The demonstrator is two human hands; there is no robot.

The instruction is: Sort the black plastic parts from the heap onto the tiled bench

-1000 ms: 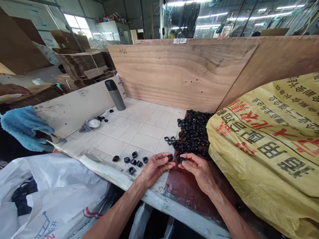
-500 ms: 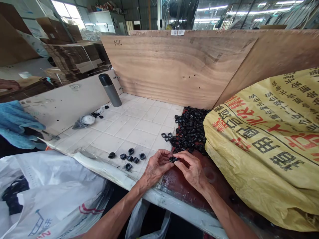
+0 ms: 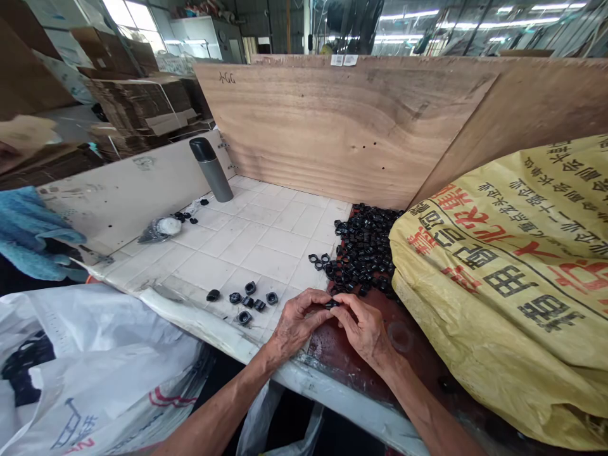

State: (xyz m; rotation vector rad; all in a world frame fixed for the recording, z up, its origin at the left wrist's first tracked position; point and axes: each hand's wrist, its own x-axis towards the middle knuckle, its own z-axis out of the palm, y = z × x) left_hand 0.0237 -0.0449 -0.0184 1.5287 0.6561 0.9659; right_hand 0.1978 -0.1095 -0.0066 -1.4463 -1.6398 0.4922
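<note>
Pinching ring (image 3: 331, 304) — left hand (image 3: 300, 322), right hand (image 3: 363, 328)

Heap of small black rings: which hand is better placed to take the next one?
Right, probably: the right hand sits nearest the black ring heap; the left hand lies farther, over white tiles.

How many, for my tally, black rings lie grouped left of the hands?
7 rings, on the white tile: one apart at left, five bunched, one nearest the edge; overlaps may hide more.
</note>
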